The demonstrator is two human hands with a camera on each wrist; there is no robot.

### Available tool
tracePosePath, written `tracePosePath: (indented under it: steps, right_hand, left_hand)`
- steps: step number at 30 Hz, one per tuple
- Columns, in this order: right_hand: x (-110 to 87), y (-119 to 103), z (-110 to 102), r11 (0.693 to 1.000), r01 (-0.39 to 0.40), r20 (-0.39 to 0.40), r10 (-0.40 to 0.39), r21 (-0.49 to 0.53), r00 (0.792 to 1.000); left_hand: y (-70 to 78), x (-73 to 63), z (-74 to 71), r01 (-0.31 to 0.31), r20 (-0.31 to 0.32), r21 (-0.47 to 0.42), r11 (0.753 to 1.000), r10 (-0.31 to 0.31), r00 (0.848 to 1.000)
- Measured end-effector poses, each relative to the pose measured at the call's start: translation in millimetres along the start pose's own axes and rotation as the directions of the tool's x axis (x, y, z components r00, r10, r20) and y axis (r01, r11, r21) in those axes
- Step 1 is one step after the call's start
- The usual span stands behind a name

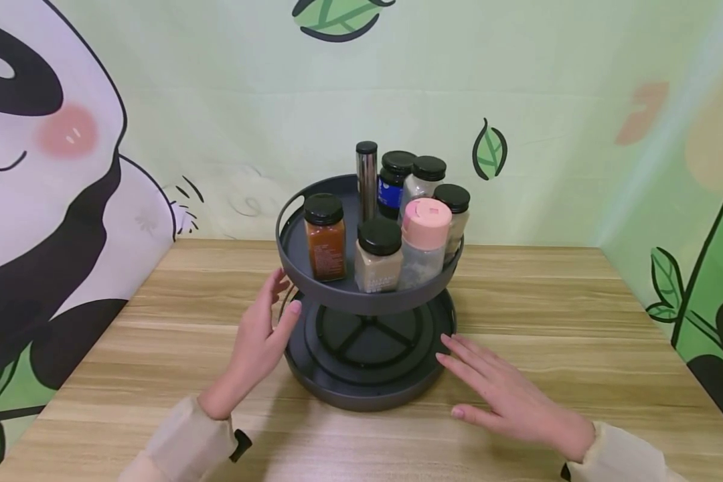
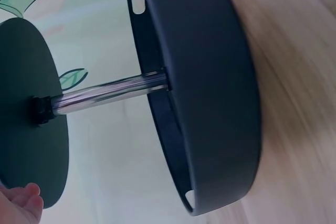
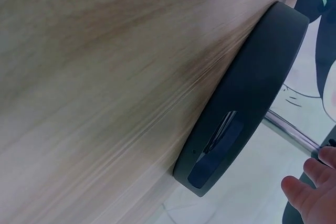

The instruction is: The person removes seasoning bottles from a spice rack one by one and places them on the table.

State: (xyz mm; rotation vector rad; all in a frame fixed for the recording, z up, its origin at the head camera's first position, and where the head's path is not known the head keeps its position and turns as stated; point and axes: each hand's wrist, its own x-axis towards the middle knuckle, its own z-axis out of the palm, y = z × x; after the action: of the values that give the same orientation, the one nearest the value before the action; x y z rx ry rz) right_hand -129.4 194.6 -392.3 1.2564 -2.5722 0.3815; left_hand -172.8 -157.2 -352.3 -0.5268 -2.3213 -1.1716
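A dark grey two-tier turntable stands on the table, its round upper tray above a matching lower tray. My left hand is at the turntable's left side, thumb and fingers spread, fingertips right by the upper tray's rim. To the lower right, my right hand has its fingers extended, the tips close beside the lower tray. An orange-brown spice jar, a beige jar and a pink-lidded bottle sit on the upper tray. A chrome post joins the tiers.
Behind those containers on the upper tray are a chrome cylinder with a black cap and several black-lidded jars, one with a blue label. The wood-grain table meets a printed panda backdrop along its back edge.
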Motion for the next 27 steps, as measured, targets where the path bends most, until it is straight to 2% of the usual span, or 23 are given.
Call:
tracePosePath:
  steps: [13,21,27]
  right_hand:
    - [0.8,-0.7,-0.3,1.000,-0.008,0.008,0.008,0.025,1.000]
    - [0.8,-1.3,-0.6,1.000,-0.015,0.010,0.015,0.020,1.000]
    - [1.6,-1.5,-0.6,1.000,-0.005,0.006,0.005,0.011,1.000]
  left_hand:
    - [7.4,11.5,-4.9,0.061,-0.009,-0.024,0.998,-0.061,0.998]
    - [11.3,20.6,-5.3,0.044,-0.003,-0.059,0.997,-0.044,0.999]
    - [14.3,27.8,-6.2,0.074,0.007,-0.072,0.995,-0.074,0.997]
